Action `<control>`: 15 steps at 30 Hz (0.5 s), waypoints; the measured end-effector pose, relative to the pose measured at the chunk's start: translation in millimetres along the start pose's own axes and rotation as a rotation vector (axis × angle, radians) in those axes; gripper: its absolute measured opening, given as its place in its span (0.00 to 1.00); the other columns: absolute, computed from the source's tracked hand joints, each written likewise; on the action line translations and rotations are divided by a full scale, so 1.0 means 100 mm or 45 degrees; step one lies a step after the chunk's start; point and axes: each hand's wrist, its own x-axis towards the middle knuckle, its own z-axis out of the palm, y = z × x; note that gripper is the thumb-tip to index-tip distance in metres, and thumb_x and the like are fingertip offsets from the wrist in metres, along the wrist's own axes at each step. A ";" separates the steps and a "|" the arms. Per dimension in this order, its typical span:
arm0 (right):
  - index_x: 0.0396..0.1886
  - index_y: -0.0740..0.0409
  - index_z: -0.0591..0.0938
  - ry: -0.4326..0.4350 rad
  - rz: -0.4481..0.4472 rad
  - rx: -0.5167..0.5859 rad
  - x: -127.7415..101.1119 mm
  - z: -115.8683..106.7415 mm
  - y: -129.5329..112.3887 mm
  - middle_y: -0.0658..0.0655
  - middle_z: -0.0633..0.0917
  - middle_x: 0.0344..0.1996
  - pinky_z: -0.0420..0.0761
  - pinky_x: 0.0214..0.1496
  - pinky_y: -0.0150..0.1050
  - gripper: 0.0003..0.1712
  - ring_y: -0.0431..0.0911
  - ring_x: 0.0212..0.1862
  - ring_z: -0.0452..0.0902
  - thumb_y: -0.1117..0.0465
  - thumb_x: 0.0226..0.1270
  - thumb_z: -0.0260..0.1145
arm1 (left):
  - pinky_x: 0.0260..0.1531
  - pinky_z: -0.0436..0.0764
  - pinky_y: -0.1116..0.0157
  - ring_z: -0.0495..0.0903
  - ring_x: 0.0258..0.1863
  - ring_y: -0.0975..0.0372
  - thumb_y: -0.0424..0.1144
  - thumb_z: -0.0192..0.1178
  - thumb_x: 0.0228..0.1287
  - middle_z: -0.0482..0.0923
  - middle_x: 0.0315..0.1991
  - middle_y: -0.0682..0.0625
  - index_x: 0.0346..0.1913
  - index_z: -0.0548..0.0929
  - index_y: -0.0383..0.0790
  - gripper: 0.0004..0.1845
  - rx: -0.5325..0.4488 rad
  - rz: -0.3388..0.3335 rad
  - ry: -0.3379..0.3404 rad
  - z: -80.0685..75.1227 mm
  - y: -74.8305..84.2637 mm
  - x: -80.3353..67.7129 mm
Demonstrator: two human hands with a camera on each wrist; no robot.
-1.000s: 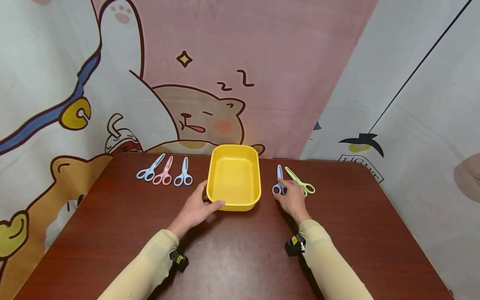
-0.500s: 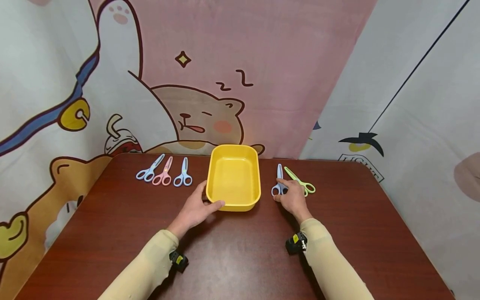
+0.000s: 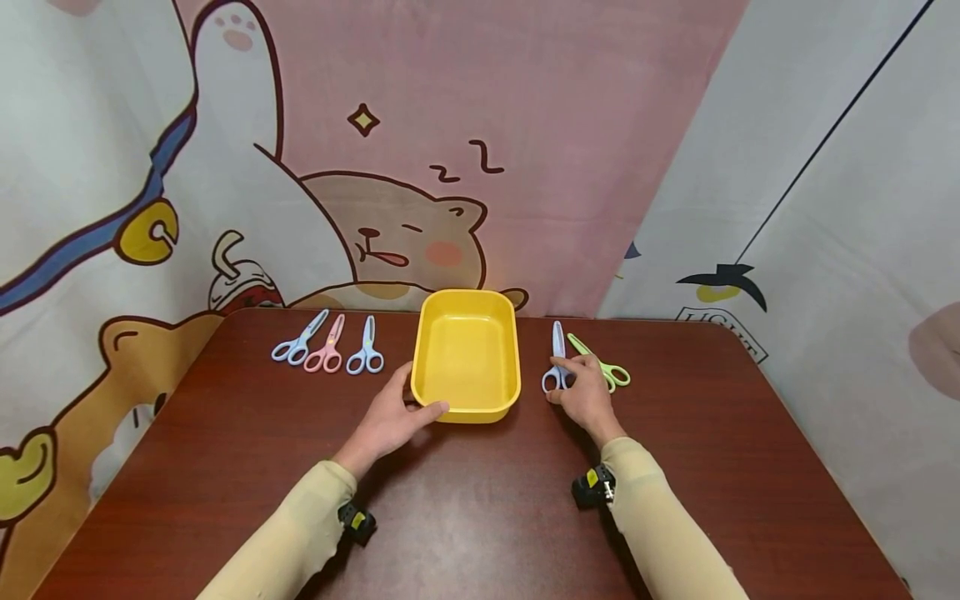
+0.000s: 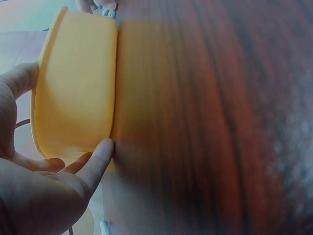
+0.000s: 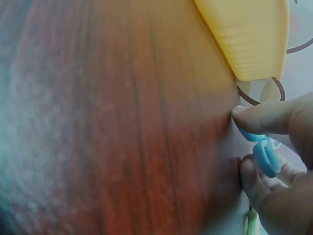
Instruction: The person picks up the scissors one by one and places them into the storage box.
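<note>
A yellow rectangular tub is set on the far middle of a dark red-brown wooden table; nothing can be seen inside it. The tub's near-left corner is held by the left hand, with the thumb laid along the near wall and the fingers curled against the left wall, as is confirmed in the left wrist view, where the tub is seen gripped between thumb and fingers.

To the right of the tub, the handle loops of a blue pair of scissors are pinched by the right hand, thumb and forefinger being closed on them; in the right wrist view the blue loops are seen between the fingertips. The scissors lie flat on the table, blades pointing far. Just beside them on the right lies a green pair of scissors, angled so that its blades point far-left; its handles sit close against the right hand's fingers, though whether they are touched cannot be told.

To the left of the tub, well apart from the left hand, three more pairs are laid in a row: a light blue pair, a pink pair and another blue pair.

Counted: five pairs of scissors, three of them blue, one pink and one green; one tub. A cartoon-printed cloth backdrop is hung behind the table.
</note>
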 end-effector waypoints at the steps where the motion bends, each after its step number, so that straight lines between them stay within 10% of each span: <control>1: 0.64 0.61 0.83 0.010 -0.008 0.007 0.00 0.00 0.00 0.67 0.72 0.57 0.72 0.47 0.46 0.34 0.59 0.50 0.73 0.70 0.53 0.77 | 0.52 0.85 0.58 0.85 0.51 0.54 0.44 0.76 0.61 0.75 0.63 0.38 0.79 0.59 0.40 0.49 -0.002 0.000 0.001 0.00 0.00 0.00; 15: 0.64 0.63 0.83 0.046 -0.012 0.079 0.01 0.00 -0.02 0.67 0.73 0.58 0.74 0.49 0.44 0.33 0.59 0.51 0.76 0.75 0.54 0.72 | 0.51 0.85 0.58 0.84 0.50 0.54 0.43 0.77 0.60 0.76 0.62 0.40 0.78 0.60 0.40 0.48 0.000 0.019 0.015 0.01 -0.01 0.00</control>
